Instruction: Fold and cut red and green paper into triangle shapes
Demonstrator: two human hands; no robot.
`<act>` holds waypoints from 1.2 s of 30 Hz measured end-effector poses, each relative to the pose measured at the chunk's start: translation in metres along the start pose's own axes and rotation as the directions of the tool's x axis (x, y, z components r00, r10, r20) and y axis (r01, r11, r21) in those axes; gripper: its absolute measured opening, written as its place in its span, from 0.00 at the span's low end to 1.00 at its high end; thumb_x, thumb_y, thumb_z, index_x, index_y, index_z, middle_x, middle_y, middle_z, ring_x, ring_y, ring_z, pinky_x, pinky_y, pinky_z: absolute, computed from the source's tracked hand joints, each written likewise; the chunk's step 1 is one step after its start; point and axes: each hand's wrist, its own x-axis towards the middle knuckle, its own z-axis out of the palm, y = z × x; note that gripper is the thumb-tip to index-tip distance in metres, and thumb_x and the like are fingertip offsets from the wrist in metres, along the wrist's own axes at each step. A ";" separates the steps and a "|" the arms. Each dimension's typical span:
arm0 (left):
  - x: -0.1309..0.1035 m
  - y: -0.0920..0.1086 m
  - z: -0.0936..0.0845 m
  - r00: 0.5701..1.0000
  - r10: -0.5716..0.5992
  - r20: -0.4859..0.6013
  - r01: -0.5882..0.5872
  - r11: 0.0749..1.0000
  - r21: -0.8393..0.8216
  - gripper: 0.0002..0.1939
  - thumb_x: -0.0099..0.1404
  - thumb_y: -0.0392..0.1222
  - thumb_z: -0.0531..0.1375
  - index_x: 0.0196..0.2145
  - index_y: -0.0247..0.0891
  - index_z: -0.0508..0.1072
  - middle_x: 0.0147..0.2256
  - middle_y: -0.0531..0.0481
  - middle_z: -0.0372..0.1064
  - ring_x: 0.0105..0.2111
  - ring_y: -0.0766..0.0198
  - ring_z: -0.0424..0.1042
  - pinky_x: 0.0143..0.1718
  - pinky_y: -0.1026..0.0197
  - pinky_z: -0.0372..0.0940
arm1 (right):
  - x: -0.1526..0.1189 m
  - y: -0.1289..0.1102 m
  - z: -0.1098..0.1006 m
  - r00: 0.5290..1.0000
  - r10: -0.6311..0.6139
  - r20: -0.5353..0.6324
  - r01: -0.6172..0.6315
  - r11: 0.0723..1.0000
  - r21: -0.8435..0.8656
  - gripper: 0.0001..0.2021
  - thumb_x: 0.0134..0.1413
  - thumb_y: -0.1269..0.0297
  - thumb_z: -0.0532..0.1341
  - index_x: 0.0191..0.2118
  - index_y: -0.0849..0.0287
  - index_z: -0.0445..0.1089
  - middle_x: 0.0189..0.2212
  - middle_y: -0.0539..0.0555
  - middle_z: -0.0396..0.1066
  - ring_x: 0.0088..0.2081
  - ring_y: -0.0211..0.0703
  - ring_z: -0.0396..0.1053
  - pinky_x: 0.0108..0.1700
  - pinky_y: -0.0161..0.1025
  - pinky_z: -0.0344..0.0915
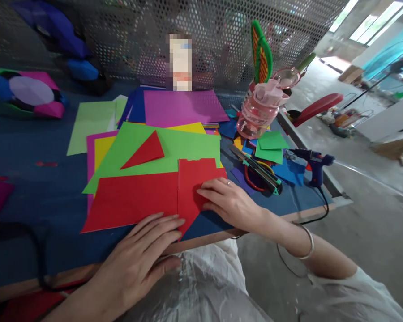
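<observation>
A sheet of red paper (137,197) lies near the table's front edge, with a narrower piece of red paper (191,179) over its right end. My left hand (147,250) is open, its fingers stretched flat across the lower edges of both. At the narrower piece's right side, my right hand (230,201) has its fingers bent together on the paper. Beneath and behind them is a green sheet (188,143), carrying a small red paper triangle (147,152). A utility knife (258,170) rests to the right of my right hand, beside red-and-yellow-handled scissors (255,181), partly covered.
Farther back lie purple sheets (184,107) and pale green sheets (90,120). A pink bottle (258,112) stands at the back right. Near the right edge is a blue glue gun (315,163) with a cable. Colourful folded pieces (30,94) sit at left, before a perforated metal panel (130,40).
</observation>
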 end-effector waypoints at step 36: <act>0.008 -0.015 0.003 0.991 0.071 0.116 -0.082 0.992 0.094 0.37 0.80 0.56 0.55 0.79 0.46 0.48 0.68 0.45 0.70 0.66 0.55 0.73 0.68 0.50 0.67 | -0.034 -0.035 0.017 0.979 -0.024 -0.203 0.037 0.998 0.059 0.17 0.77 0.56 0.59 0.60 0.64 0.71 0.50 0.63 0.81 0.49 0.51 0.78 0.52 0.49 0.76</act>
